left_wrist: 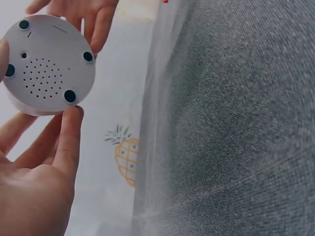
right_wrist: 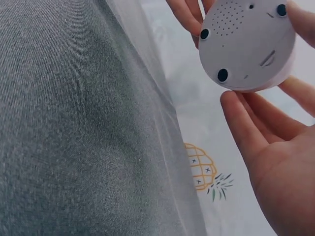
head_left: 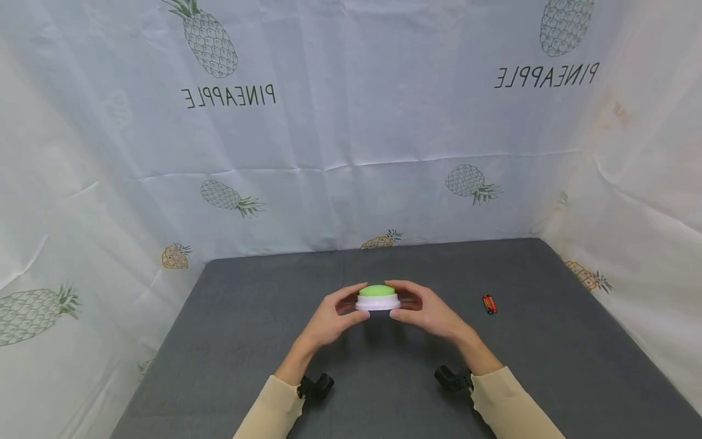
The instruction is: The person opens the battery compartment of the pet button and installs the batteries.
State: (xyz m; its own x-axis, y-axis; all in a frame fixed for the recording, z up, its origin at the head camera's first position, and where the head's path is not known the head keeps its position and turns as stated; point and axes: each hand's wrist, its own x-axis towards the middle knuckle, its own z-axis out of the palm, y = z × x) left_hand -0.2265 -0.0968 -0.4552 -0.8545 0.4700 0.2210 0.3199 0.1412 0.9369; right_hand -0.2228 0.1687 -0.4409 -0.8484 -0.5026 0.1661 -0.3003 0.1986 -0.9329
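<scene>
From left and right, the button was gripped by left hand and right hand, apparently for balance.

Beyond the green-topped white device that I hold, I can read one word, PINEAPPLE, printed twice on the pale cloth. The first print stands up and to the left of the device, the second print up and to its right, each under a drawn pineapple. Both are in dark capitals, mirrored, so I read them from right to left. Any print on the batteries, right of the device, is too small for me to make out.
</scene>
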